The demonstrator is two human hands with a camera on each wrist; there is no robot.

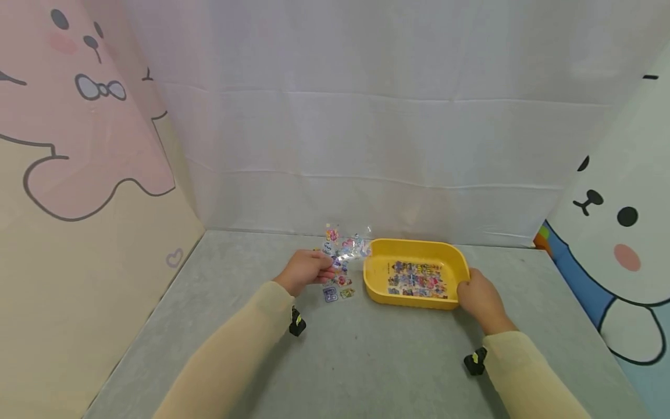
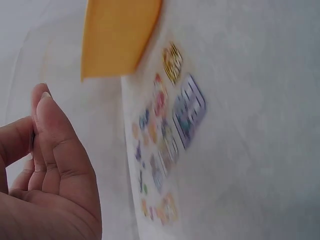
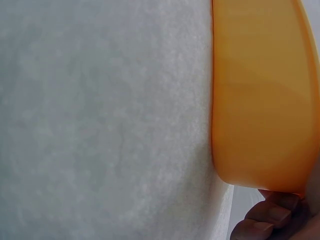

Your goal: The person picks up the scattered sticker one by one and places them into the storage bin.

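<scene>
Grey felt table (image 1: 366,361); one colourful sticker sheet (image 1: 416,279) already lies in the yellow plastic tray (image 1: 377,285), gripped by the right hand (image 1: 478,299); left hand (image 1: 306,270) pinches a clear sticker sheet (image 1: 342,262) beside it, not yet in.

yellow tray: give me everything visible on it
The yellow tray is a shallow rounded-rectangle dish, apparently smooth plastic, sitting flat on the grey table near the back wall. A colourful sticker sheet lies inside on its floor. The right hand holds its near right corner. A clear sticker sheet, held by the left hand, is just left of it.
</scene>
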